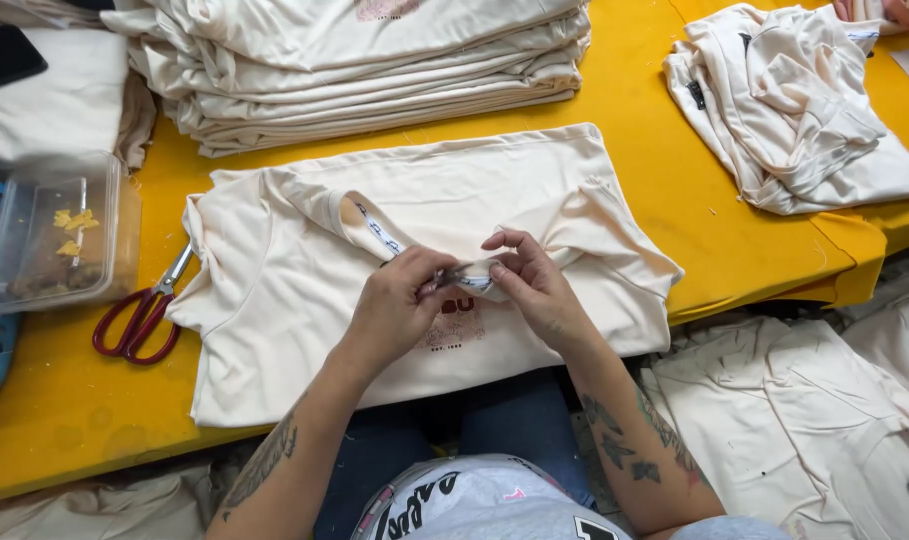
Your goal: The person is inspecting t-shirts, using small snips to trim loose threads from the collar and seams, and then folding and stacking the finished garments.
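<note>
My left hand (399, 300) and right hand (534, 285) met at the middle of the frame, both pinched shut on the neck label (464, 274) of the cream shirt (304, 300), fingertips nearly touching. The shirt lay flat on the yellow table (674, 180), its collar folded back toward me, its hem hanging off the near edge over my lap.

The label was small and my grip was only at the tips, so I judged it could slip free, or a hard tug could pucker the collar seam. The overhanging hem could also drag the shirt off if I let go.

Left of the shirt, red-handled scissors (139, 320) lay just beside its edge, near enough to snag a sleeve. Farther left sat a clear tub (49, 235) with yellow scraps. A folded stack (374, 70) filled the upper middle, a loose heap (794, 110) the upper right
</note>
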